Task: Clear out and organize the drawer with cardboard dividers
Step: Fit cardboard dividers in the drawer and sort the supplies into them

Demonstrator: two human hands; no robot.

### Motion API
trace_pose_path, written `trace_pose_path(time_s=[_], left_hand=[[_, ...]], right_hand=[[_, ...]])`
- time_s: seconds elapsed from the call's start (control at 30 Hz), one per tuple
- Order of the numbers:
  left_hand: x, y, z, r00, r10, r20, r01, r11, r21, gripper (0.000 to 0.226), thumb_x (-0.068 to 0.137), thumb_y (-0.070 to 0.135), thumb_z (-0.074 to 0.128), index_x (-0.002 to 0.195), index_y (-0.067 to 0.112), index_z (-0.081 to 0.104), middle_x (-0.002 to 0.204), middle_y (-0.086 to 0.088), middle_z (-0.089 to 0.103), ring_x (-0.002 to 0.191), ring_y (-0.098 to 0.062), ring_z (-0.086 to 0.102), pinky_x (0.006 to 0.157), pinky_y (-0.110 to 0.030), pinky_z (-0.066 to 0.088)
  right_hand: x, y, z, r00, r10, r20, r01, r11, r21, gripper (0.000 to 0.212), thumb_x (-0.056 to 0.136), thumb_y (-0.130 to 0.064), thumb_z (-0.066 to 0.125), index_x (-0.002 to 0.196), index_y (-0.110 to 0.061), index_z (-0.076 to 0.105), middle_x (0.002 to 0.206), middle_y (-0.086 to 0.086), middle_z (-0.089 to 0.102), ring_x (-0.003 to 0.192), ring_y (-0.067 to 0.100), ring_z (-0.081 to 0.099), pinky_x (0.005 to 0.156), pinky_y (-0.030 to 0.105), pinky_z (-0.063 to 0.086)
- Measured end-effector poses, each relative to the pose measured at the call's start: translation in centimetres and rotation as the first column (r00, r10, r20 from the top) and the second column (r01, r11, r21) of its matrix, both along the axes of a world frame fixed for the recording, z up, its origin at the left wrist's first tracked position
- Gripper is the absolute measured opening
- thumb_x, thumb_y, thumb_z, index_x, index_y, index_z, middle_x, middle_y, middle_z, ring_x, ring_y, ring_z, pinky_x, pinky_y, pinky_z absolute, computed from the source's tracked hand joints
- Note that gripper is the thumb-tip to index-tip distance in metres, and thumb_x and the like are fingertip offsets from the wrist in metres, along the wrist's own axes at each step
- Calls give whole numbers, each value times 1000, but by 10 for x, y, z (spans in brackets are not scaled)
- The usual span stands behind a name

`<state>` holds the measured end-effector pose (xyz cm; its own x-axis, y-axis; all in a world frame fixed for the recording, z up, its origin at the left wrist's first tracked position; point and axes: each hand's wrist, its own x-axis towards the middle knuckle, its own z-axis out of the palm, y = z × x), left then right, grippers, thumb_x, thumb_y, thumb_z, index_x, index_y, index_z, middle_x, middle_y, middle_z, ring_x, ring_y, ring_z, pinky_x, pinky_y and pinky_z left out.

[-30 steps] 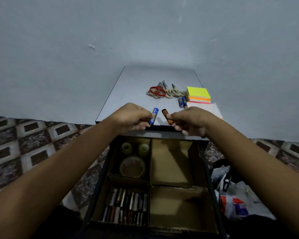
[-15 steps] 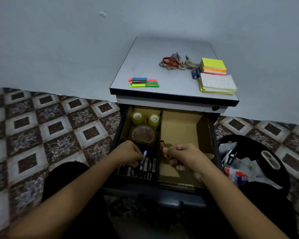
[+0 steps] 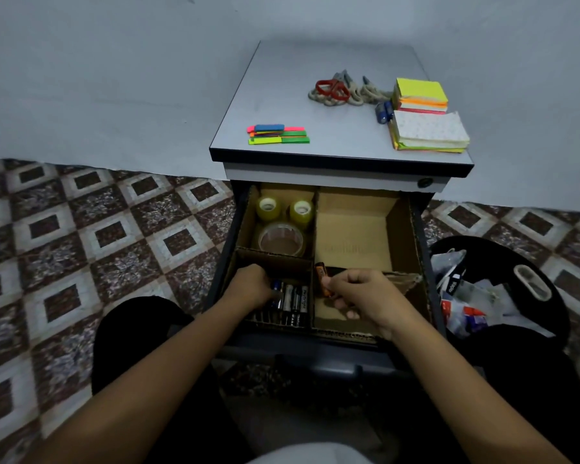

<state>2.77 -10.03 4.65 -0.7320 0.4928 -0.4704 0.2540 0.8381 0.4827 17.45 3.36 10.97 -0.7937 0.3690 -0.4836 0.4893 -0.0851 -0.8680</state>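
Down low, grips a blue battery (image 3: 276, 285) in the left hand (image 3: 248, 287), fingers curled round it, inside the near-left cell of the drawer (image 3: 428, 262). Holds it right beside the dark batteries (image 3: 294, 301) lying in a row there. Pinches an orange battery (image 3: 322, 279) between thumb and curled fingers of the right hand (image 3: 362, 293), tilted near upright over the near-right cell, just beside the middle divider (image 3: 312, 303).

Outward, finds brown cardboard splitting the drawer into four cells. Finds three tape rolls (image 3: 282, 239) in the far-left cell, two small yellowish ones behind a large clear one.

Above, meets a grey cabinet top (image 3: 282, 78) with a dark edge and a round lock (image 3: 425, 182) below it at right. Finds there coloured strips (image 3: 278, 133) near the front left, scissors (image 3: 332, 90) at the back, a neon sticky pad (image 3: 419, 95), a patterned pad (image 3: 429, 128) in front of it, and two blue cells (image 3: 384, 110) between scissors and pads.

Beyond, takes in a pale grey wall (image 3: 114, 78), a floor (image 3: 81, 229) of brown-and-white diamond tiles, and a black bin (image 3: 533, 256) of wrappers at right.

Cannot read the white lettering on the dark batteries, the faint print on the far-right cell's floor, or the labels in the bin.
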Motion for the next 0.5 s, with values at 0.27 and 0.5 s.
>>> trace_pose_path(time_s=[0.27, 0.5], left_hand=[[0, 0, -3, 1000, 26, -14, -25, 999, 24, 27, 83, 24, 70, 71, 9, 51, 64, -7, 54, 68, -18, 54, 55, -29, 42], [-1, 1, -6, 999, 14, -41, -15, 1000, -11, 19, 83, 18, 70, 89, 0, 65, 89, -15, 65, 89, -28, 62, 69, -29, 45]], right_hand=[[4, 0, -5, 1000, 2, 1, -2, 1000, -26, 12, 87, -20, 63, 78, -12, 63, 65, 0, 57, 49, 2, 49, 41, 13, 36], [2, 2, -9, 1000, 17, 3, -17, 999, -32, 11, 88, -21, 63, 82, -12, 64, 72, 2, 61, 55, 4, 51, 43, 14, 38]])
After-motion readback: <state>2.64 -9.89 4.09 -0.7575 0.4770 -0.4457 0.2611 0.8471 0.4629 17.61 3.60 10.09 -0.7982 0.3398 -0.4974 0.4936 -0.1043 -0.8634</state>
